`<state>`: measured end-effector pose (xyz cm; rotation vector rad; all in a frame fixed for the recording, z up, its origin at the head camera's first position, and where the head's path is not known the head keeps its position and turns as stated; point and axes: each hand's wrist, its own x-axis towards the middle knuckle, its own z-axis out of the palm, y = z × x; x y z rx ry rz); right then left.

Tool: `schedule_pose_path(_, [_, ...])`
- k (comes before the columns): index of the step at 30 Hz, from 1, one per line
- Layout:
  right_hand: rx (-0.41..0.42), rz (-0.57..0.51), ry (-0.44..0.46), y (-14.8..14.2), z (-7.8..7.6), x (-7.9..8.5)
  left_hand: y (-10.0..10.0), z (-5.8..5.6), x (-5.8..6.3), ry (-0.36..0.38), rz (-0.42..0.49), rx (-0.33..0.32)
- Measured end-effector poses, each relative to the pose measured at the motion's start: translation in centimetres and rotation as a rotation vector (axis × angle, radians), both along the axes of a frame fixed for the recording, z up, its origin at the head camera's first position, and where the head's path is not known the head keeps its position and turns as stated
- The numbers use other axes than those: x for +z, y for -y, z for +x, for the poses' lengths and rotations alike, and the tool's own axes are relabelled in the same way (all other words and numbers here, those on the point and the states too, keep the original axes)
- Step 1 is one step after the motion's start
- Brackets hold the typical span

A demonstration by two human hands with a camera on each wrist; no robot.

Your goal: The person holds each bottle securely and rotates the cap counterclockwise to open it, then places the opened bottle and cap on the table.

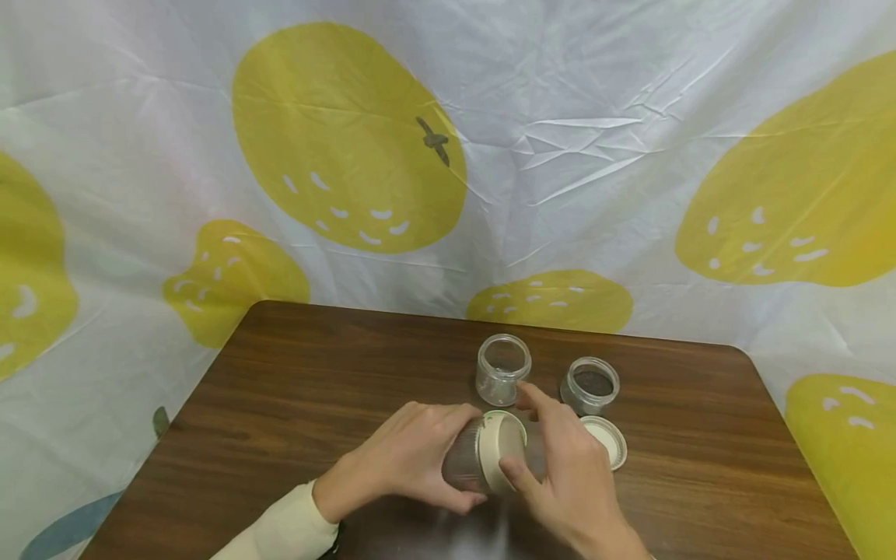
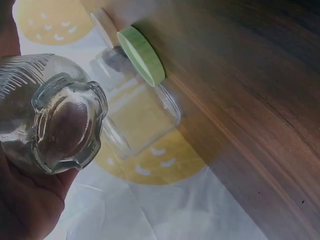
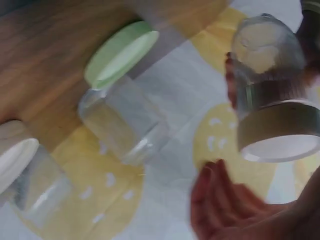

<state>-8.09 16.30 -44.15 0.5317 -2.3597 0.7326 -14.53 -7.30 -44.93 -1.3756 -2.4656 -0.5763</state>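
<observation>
My left hand [image 1: 420, 451] grips a ribbed clear glass jar [image 1: 463, 459] around its body. The jar is tilted, and its cream lid [image 1: 495, 451] faces my right hand. In the left wrist view the jar's lobed glass base [image 2: 70, 125] shows. My right hand [image 1: 574, 467] is beside the lid, thumb and fingers spread and holding nothing; the right wrist view shows a gap between its fingers [image 3: 220, 200] and the lid [image 3: 277, 132]. A green lid [image 2: 141, 55] lies on the table, mostly hidden behind the held jar in the head view.
Behind the hands stands a lidless clear jar [image 1: 502, 373]. Right of it, a shorter jar [image 1: 590, 385] has something dark inside. A cream lid [image 1: 609, 442] lies in front of that one. The brown wooden table [image 1: 336, 373] meets a lemon-print cloth [image 1: 560, 194] at the back.
</observation>
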Motion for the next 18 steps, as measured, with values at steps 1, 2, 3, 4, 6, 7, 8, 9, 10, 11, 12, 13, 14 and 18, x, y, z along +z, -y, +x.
schedule_pose_path(1, [-0.057, 0.009, 0.053, 0.2, 0.2, 0.1, 0.0, 0.0, 0.0, 0.0, -0.002, 0.005])
schedule_pose_path(2, [-0.115, 0.029, 0.111, 0.3, 0.4, 0.3, -0.1, 0.1, 0.1, -0.002, -0.007, 0.01])
schedule_pose_path(3, [-0.164, 0.053, 0.172, 0.5, 0.6, 0.4, -0.1, 0.1, 0.1, 0.001, -0.011, 0.012])
schedule_pose_path(4, [-0.212, 0.079, 0.231, 0.8, 0.8, 0.6, -0.2, 0.2, 0.2, 0.001, -0.012, 0.011])
schedule_pose_path(6, [-0.286, 0.132, 0.331, 1.3, 1.1, 1.0, -0.2, 0.2, 0.2, 0.002, -0.021, 0.013])
schedule_pose_path(7, [-0.308, 0.143, 0.368, 1.6, 1.2, 1.1, -0.3, 0.2, 0.1, -0.003, -0.023, 0.012])
schedule_pose_path(8, [-0.327, 0.151, 0.398, 1.8, 1.2, 1.3, -0.3, 0.2, 0.1, -0.007, -0.026, 0.01])
schedule_pose_path(9, [-0.339, 0.155, 0.428, 2.0, 1.3, 1.5, -0.3, 0.2, 0.0, -0.011, -0.027, 0.009])
schedule_pose_path(10, [-0.347, 0.154, 0.451, 2.2, 1.3, 1.6, -0.3, 0.2, 0.0, -0.018, -0.029, 0.009])
schedule_pose_path(11, [-0.35, 0.152, 0.467, 2.3, 1.2, 1.7, -0.3, 0.1, -0.1, -0.024, -0.03, 0.01])
schedule_pose_path(12, [-0.348, 0.147, 0.483, 2.4, 1.2, 1.8, -0.3, 0.1, -0.1, -0.03, -0.032, 0.01])
schedule_pose_path(13, [-0.344, 0.139, 0.495, 2.5, 1.1, 1.8, -0.3, 0.1, -0.1, -0.035, -0.032, 0.011])
schedule_pose_path(14, [-0.337, 0.129, 0.502, 2.5, 1.1, 1.8, -0.3, 0.1, -0.1, -0.039, -0.03, 0.013])
schedule_pose_path(18, [-0.303, 0.087, 0.492, 2.6, 1.0, 1.7, -0.3, 0.1, 0.0, -0.054, -0.025, 0.011])
